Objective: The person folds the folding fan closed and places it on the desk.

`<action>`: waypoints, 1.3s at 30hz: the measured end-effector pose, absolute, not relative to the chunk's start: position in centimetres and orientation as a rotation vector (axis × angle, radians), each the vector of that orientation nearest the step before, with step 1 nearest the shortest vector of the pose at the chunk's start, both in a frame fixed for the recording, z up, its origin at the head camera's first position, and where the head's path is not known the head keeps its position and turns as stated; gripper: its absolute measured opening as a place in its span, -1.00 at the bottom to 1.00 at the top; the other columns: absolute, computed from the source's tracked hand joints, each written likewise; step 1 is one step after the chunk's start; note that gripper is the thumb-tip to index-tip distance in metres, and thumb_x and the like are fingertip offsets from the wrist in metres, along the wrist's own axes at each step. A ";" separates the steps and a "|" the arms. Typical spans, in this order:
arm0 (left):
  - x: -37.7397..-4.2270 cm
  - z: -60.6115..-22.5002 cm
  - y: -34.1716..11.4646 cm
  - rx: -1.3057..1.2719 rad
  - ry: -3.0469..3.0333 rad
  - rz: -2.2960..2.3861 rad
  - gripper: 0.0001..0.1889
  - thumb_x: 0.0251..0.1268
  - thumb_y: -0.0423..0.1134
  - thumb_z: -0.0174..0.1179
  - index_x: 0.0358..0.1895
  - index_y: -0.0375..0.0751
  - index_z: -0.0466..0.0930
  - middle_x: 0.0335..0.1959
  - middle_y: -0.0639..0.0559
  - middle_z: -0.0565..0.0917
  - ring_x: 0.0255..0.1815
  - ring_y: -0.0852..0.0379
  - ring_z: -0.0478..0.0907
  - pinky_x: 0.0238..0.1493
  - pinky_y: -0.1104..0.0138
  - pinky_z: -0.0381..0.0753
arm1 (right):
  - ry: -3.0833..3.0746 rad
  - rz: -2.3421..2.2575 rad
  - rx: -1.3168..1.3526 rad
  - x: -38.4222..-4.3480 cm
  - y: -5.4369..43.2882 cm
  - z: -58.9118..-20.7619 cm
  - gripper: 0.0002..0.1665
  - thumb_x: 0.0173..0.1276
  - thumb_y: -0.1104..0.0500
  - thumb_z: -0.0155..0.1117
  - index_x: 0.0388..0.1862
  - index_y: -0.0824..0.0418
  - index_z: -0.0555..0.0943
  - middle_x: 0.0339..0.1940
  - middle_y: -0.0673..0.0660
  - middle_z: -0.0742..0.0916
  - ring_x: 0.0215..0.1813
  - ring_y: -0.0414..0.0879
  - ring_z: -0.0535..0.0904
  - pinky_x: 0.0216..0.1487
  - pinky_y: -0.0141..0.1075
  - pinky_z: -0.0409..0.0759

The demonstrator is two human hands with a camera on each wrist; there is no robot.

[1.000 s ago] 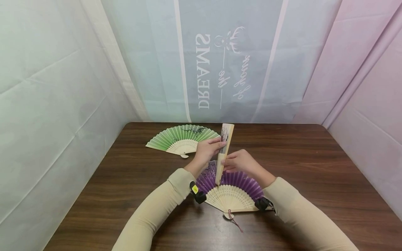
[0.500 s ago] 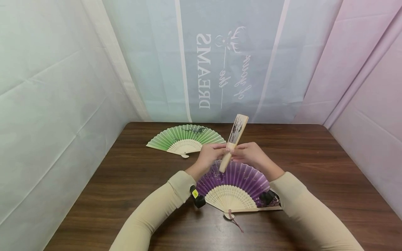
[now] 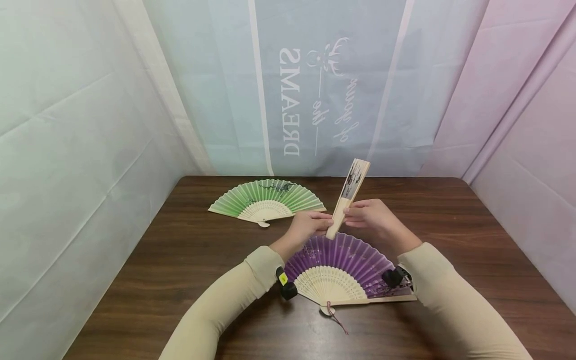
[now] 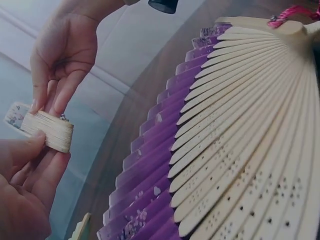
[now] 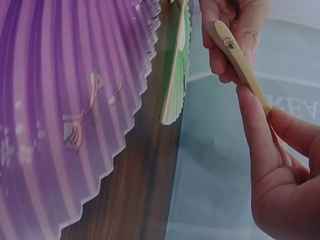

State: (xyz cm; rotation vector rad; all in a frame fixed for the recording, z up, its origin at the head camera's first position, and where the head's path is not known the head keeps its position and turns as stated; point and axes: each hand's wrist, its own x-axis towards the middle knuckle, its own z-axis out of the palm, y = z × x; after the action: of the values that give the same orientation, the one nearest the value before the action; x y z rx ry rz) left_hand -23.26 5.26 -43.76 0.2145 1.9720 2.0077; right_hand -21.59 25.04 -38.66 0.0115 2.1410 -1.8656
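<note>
A folded hand fan [image 3: 347, 195] with pale ribs and a dark-printed white leaf is held up above the table, tilted to the right. My left hand [image 3: 306, 229] pinches it near its lower, pivot end. Higher on the ribs, my right hand [image 3: 375, 216] grips it between thumb and fingers. In the right wrist view the fan's pivot pin [image 5: 230, 43] shows at the rounded end. Below the hands a purple fan [image 3: 346, 255] lies spread out, a reddish cord [image 3: 337, 322] at its pivot.
A green fan [image 3: 265, 197] lies spread at the back left of the dark wooden table [image 3: 175, 280]. Behind the table hangs a pale cloth [image 3: 225, 100] with mirrored lettering. Cloth walls stand on both sides.
Both hands have lifted the folded fan up and to the right, tilting it further. My left hand has moved from the upper part down to the pivot end.
</note>
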 end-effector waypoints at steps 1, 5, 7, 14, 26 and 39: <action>-23.3 -43.8 5.5 0.196 1.973 2.010 -0.74 0.26 -0.39 0.33 -0.04 -0.47 0.70 0.00 -0.29 0.73 -0.10 -0.07 0.76 0.00 0.17 0.79 | 2.140 -1.873 0.021 -21.6 25.1 -38.7 -0.41 0.50 0.30 0.13 0.32 0.69 0.28 -0.31 0.01 0.77 -0.25 -0.26 0.73 0.02 -0.33 0.76; -23.3 -43.8 6.7 0.113 1.973 2.030 -0.77 0.24 -0.38 0.35 -0.08 -0.43 0.73 -0.04 -0.25 0.76 -0.13 -0.03 0.77 -0.02 0.19 0.80 | 2.158 -1.908 0.079 -21.7 25.6 -39.0 -0.35 0.48 0.27 0.17 0.36 0.67 0.26 -0.33 -0.01 0.77 -0.28 -0.27 0.74 -0.06 -0.37 0.78; -23.4 -43.9 7.4 0.091 1.976 2.040 -0.78 0.24 -0.39 0.35 -0.09 -0.42 0.73 -0.07 -0.24 0.76 -0.14 -0.03 0.77 -0.04 0.22 0.80 | 2.177 -1.925 0.121 -21.8 25.8 -39.2 -0.36 0.47 0.26 0.20 0.35 0.64 0.29 -0.36 -0.04 0.77 -0.30 -0.28 0.74 -0.08 -0.38 0.78; -23.4 -43.8 9.5 0.027 1.988 2.069 -0.81 0.23 -0.40 0.35 -0.12 -0.41 0.74 -0.15 -0.24 0.78 -0.16 -0.02 0.77 -0.12 0.27 0.81 | 2.242 -1.935 0.204 -21.9 26.3 -39.6 -0.36 0.46 0.27 0.21 0.37 0.63 0.29 -0.27 0.09 0.80 -0.37 -0.31 0.74 -0.10 -0.39 0.78; -23.3 -44.5 13.6 -0.166 1.950 2.138 -0.85 0.16 -0.52 0.35 -0.19 -0.49 0.73 -0.22 -0.32 0.77 -0.17 -0.15 0.77 -0.19 0.23 0.83 | 2.489 -1.639 0.196 -20.9 27.8 -40.1 -0.35 0.42 0.30 0.24 0.31 0.69 0.30 0.03 0.57 0.64 -0.34 -0.18 0.77 -0.18 -0.31 0.80; -23.1 -44.7 15.7 -0.239 2.030 2.114 -0.91 0.11 -0.56 0.36 -0.30 -0.51 0.73 -0.32 -0.33 0.77 -0.25 -0.18 0.78 -0.26 0.25 0.83 | 2.420 -1.559 0.285 -21.5 29.2 -41.1 -0.38 0.37 0.37 0.27 0.24 0.77 0.31 -0.43 0.33 0.80 -0.50 -0.20 0.72 -0.33 -0.30 0.81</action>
State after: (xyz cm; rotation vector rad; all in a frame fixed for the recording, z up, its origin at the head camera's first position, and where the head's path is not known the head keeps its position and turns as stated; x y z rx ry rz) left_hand -23.06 15.70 -44.73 -0.2392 2.0297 2.1142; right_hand -21.50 29.21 -41.10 0.2850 2.4202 -1.5587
